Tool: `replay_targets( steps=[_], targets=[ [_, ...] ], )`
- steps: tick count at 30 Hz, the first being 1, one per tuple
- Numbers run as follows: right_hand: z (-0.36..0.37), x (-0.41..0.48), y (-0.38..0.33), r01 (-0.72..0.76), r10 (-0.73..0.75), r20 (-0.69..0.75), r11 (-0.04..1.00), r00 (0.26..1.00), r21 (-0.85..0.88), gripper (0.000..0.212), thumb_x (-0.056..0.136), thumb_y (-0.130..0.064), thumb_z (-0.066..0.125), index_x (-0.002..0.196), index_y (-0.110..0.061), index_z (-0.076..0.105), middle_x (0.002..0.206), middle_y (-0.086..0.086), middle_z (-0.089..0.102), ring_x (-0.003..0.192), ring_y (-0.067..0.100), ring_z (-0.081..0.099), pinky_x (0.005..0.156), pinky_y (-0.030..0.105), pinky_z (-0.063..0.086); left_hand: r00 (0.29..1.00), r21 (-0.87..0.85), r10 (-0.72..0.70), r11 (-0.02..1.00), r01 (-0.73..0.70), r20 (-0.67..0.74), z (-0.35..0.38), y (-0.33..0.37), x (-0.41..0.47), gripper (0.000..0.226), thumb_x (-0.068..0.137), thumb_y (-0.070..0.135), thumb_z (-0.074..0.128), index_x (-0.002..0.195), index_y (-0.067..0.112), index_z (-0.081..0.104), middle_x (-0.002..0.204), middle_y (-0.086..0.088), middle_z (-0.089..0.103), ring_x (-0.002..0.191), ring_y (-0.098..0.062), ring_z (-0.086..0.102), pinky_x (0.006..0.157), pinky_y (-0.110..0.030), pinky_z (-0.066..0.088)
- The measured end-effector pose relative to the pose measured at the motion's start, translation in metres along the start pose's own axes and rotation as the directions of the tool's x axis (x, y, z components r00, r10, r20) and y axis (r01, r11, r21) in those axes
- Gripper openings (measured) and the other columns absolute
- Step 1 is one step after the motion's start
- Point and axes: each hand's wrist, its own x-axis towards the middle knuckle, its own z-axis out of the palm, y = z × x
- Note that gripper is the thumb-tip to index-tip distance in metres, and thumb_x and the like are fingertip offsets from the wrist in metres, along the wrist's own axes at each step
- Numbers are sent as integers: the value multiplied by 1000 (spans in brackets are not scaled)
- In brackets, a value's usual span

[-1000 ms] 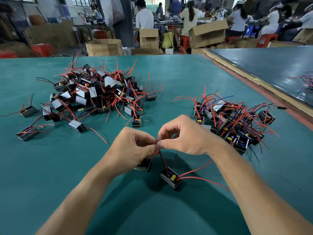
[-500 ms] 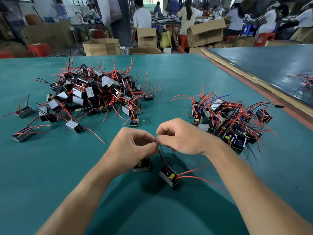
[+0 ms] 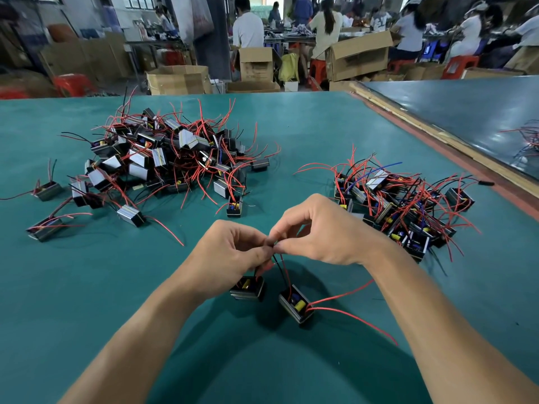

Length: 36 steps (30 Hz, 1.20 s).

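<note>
Table: a teal-covered table (image 3: 87, 316) carried everything, and both forearms came in over its near edge.
Right module: a small black box (image 3: 296, 306) with a yellow part inside lay tilted, close to the near edge and about midway along it.
Loose leads: two red wires (image 3: 355, 316) trailed from that box toward the right edge.
Left module: a second black box (image 3: 248, 288) sat just beside the first, partly under the heel of the left hand.
Wire ends: thin black and red leads (image 3: 279, 265) rose from the modules to one spot above them, between the hands.
Left hand: the left hand (image 3: 230, 255) had curled fingers, thumb and fingertips pinched on the wire ends.
Right hand: the right hand (image 3: 323, 231) pinched the same ends, its fingertips touching the other hand's.
Lone module: one box (image 3: 234, 208) stood just beyond the hands.
Left pile: a large heap of wired modules (image 3: 163, 158) lay toward the far left corner, with strays (image 3: 46, 189) near the left edge.
Right pile: a smaller heap (image 3: 402, 205) lay along the right edge.
Beyond: cardboard boxes (image 3: 178, 80) and seated workers (image 3: 248, 27) were past the far edge.
</note>
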Motion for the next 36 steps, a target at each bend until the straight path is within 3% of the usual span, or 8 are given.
replay_targets(
  steps=[9,22,25,29,32,36],
  targets=[
    [2,0,1,-49,50,2,996,999,-68,11,82,-14,77,82,-25,79,72,2,73,70,23,66,68,39,55,999,-16,-25,1000,24,-26,2,-3,1,16,86,4,72,74,13,77,61,-2,70,51,-9,56,56,-14,46],
    [4,-1,-8,-73,79,20,972,997,-225,12,91,-22,66,80,-22,70,73,-2,70,72,16,63,73,38,53,994,39,-44,998,48,-97,1,-1,1,14,86,4,72,73,9,75,60,-4,69,51,-8,54,54,-16,45],
    [7,0,-9,-114,128,38,958,991,-264,16,93,-24,62,79,-21,67,68,-5,65,64,12,56,65,35,49,992,56,-35,998,42,-120,2,2,0,15,84,3,72,72,10,76,63,-6,72,51,-8,57,54,-19,47],
    [8,0,-9,-200,224,64,942,972,-270,26,94,-24,59,68,-25,59,59,-12,57,55,3,48,58,23,38,983,254,94,966,-51,-160,7,3,-4,14,82,10,76,71,18,76,63,-1,72,54,-9,57,58,-33,52],
    [5,0,-9,-312,331,91,934,939,-173,31,93,-18,60,63,-24,59,48,-16,52,47,-1,44,51,14,34,946,429,271,887,-172,-181,13,4,-7,13,78,12,78,71,22,77,59,9,69,52,-9,59,58,-31,52],
    [3,-1,-9,-489,480,209,872,852,-7,28,93,-14,58,66,-18,58,47,-12,50,40,4,43,45,19,35,921,531,363,813,-239,-141,16,3,-7,13,78,13,78,73,25,76,56,9,65,52,-12,59,59,-31,52]
  ],
)
